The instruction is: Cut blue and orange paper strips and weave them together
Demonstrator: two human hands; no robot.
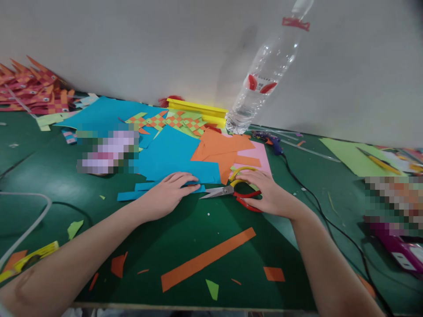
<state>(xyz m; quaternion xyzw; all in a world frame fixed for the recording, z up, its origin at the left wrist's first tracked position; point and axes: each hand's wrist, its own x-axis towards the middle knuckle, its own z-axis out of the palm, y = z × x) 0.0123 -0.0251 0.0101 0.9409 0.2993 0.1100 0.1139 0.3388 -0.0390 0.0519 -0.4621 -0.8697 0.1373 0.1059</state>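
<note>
My right hand (264, 191) is closed around the yellow and red handles of a pair of scissors (225, 190). The blades are parted slightly and point left. My left hand (170, 196) has its fingers pressed together on a blue paper strip (130, 195), whose right end lies close by the blades. Whether the blades touch the strip I cannot tell. Just behind both hands lies a large blue paper sheet (172, 154), partly covered by orange paper (218, 147). An orange strip (208, 259) lies flat in front of the hands.
A clear plastic bottle (261, 75) stands at the wall beside a glue gun (272, 141) with a black cord. Woven paper fish (165, 119) and a yellow holder (198, 110) are at the back. A yellow cutter (36, 257) lies front left; scraps surround the hands.
</note>
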